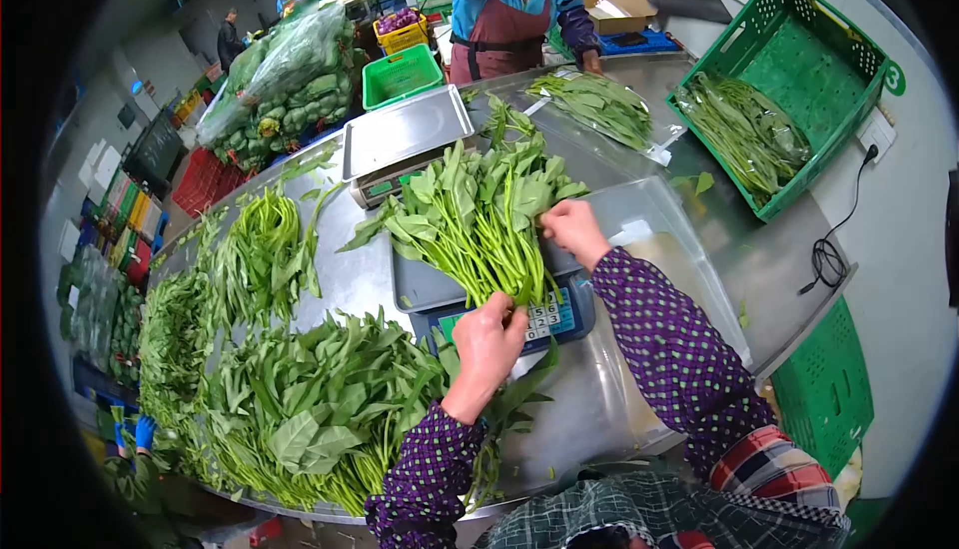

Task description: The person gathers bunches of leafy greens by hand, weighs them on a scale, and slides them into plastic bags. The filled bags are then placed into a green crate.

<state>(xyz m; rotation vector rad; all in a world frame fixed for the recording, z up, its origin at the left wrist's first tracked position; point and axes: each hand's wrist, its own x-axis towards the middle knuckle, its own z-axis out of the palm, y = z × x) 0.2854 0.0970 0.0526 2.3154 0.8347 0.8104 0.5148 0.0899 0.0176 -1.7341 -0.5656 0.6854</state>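
A bunch of leafy green stems point(479, 219) lies on the grey tray of a scale point(559, 317), leaves pointing away from me. My left hand point(486, 341) is closed at the cut ends of the stems, pinching something too small to make out. At the bunch's right side, my right hand point(574, 231) has its fingers pressed together against the leaves and stems; what they grip is hidden. A large pile of the same greens point(330, 409) covers the table at the left, beside my left forearm.
Across the table a co-worker point(499, 24) stands near bagged greens point(599, 104). A second scale point(408, 134) sits beyond the bunch. At the right are a green crate point(819, 69) holding bagged greens, a black cable point(827, 261) and a clear plastic sheet point(689, 279).
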